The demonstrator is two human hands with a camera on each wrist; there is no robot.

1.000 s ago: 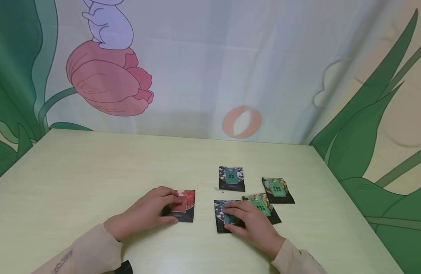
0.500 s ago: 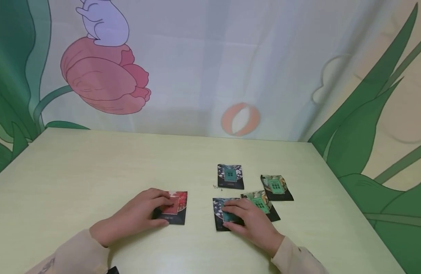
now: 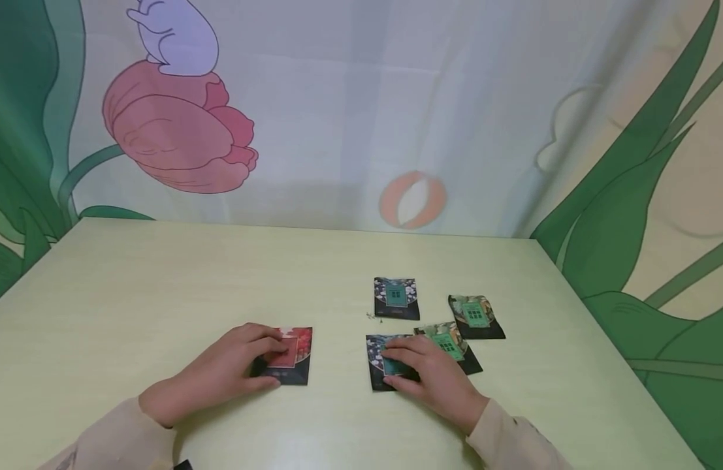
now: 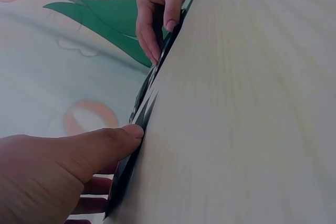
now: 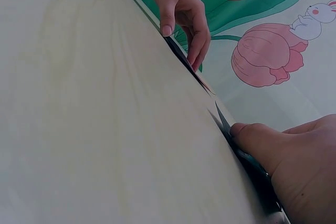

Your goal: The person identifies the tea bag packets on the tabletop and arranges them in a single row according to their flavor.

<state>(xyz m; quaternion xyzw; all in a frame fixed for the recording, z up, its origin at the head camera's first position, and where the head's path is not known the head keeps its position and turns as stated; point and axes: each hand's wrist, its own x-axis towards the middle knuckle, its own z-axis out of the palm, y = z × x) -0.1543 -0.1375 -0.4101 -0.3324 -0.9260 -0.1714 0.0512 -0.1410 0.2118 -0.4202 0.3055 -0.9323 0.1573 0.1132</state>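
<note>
My left hand [image 3: 217, 362] lies over the left part of a flat red and black packet [image 3: 296, 359], its thumb at the near edge and its fingers across the top. My right hand [image 3: 434, 378] holds a dark blue flowered packet [image 3: 375, 365] in the same manner, thumb near and fingers curved over. Both packets rest on the table, apart from each other. In the left wrist view the left thumb [image 4: 123, 137] touches the packet's edge; in the right wrist view the right thumb [image 5: 249, 135] does likewise. Each palm hides part of its packet.
A green and black packet [image 3: 464, 352] lies partly behind my right hand. Behind it are another green packet [image 3: 475, 316] and a second blue flowered packet [image 3: 396, 297]. Small crumbs [image 3: 374, 317] lie on the pale table [image 3: 191, 274]. A printed curtain [image 3: 314, 130] hangs behind.
My left hand has slid left with the red packet, so the gap between the red and the blue packet is wider. My right hand stays on its packet.
</note>
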